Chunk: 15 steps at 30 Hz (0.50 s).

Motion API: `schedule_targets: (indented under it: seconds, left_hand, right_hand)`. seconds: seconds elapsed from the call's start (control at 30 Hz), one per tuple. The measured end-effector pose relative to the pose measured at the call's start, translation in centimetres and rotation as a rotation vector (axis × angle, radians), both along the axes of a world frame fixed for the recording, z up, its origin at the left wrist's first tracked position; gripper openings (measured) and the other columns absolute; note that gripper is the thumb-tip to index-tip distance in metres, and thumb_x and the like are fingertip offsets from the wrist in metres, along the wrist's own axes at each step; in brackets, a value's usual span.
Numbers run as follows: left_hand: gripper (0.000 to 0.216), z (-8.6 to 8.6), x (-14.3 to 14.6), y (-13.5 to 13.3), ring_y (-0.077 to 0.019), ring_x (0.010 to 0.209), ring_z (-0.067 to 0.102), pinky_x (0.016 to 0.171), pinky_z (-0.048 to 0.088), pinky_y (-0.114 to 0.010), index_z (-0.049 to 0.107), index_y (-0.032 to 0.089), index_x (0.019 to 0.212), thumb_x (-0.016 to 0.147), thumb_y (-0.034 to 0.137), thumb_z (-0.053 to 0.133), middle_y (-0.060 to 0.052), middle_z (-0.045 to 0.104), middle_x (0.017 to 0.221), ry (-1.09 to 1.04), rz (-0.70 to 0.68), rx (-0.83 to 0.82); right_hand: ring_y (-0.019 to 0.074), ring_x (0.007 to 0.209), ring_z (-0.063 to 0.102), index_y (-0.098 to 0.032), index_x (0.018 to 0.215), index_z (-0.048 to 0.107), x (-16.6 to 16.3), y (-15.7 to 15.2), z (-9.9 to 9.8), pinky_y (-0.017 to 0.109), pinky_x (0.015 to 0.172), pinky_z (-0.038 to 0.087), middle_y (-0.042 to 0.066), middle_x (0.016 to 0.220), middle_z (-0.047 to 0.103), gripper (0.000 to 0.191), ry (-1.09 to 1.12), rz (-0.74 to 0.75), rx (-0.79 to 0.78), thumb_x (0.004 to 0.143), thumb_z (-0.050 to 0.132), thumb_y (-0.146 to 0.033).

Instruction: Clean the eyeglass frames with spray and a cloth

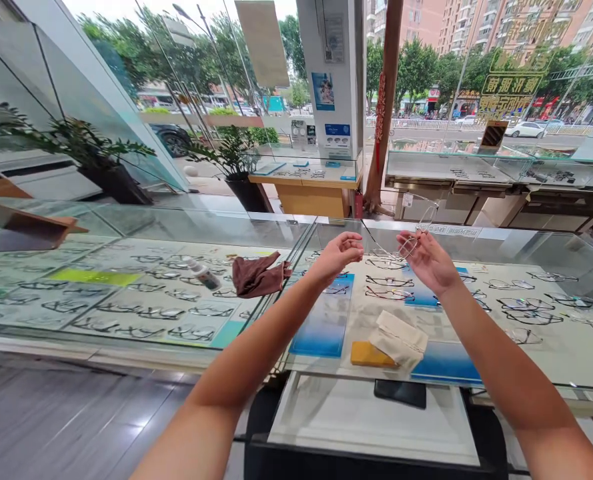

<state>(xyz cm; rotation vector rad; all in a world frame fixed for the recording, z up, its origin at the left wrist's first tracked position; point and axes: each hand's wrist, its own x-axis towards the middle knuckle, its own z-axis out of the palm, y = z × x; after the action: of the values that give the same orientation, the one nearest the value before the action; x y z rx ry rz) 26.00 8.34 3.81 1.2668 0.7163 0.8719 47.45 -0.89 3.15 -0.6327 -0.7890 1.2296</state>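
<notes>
My right hand (430, 261) is raised over the glass counter, its fingers closed on a pair of thin-framed eyeglasses (407, 250). One dark temple of the eyeglasses reaches up and left, and the other stands up above the fingers. My left hand (341, 257) is held just left of that dark temple, with its fingers loosely bent and nothing visible in them. Below the hands, a cream cloth (399, 337) lies partly over a yellow-orange item (371, 355) on the glass. To the left rest a crumpled brown cloth (261, 277) and a small white bottle (203, 275).
Rows of eyeglasses (389, 293) lie inside the glass display counter (506, 347). A black phone (400, 393) lies on a white drawer or shelf (326, 413) near me. Potted plants (249, 190) and more display cases (321, 175) stand beyond, by the windows.
</notes>
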Motion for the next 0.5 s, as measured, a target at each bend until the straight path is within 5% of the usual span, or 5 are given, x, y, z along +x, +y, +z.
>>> schedule_targets:
  seconds: [0.2, 0.37, 0.5]
  left_hand:
    - [0.049, 4.0, -4.4, 0.0, -0.0104, 0.071, 0.062, 0.074, 0.056, -0.028, 0.066, 0.018, 0.093, 0.056, 0.026, 0.096, 0.002, 0.064, 0.082, 0.024, 0.171, 0.296]
    - [0.040, 6.2, -13.1, -0.8, -0.0126, 0.077, 0.065, 0.076, 0.059, -0.027, 0.067, 0.019, 0.091, 0.062, 0.027, 0.092, 0.001, 0.064, 0.085, 0.081, 0.520, 0.494]
    - [0.032, 5.8, -20.5, -0.6, -0.0119, 0.073, 0.064, 0.077, 0.060, -0.028, 0.065, 0.019, 0.091, 0.063, 0.022, 0.081, 0.002, 0.059, 0.081, 0.104, 0.861, 0.557]
  right_hand:
    - [0.0211, 0.119, 0.069, -0.032, 0.085, 0.066, 0.5, 0.3, 0.1, 0.040, 0.109, 0.052, -0.003, 0.111, 0.078, 0.036, 0.013, 0.022, 0.013, 0.071, 0.094, -0.051]
    - [0.0210, 0.117, 0.071, -0.033, 0.083, 0.067, 0.9, 0.3, 0.3, 0.040, 0.112, 0.052, -0.004, 0.111, 0.078, 0.034, 0.010, 0.004, 0.020, 0.069, 0.095, -0.048]
    - [0.0212, 0.120, 0.071, -0.035, 0.084, 0.068, 1.4, 0.6, 0.2, 0.042, 0.114, 0.051, -0.004, 0.112, 0.079, 0.027, -0.018, -0.003, 0.034, 0.076, 0.090, -0.048]
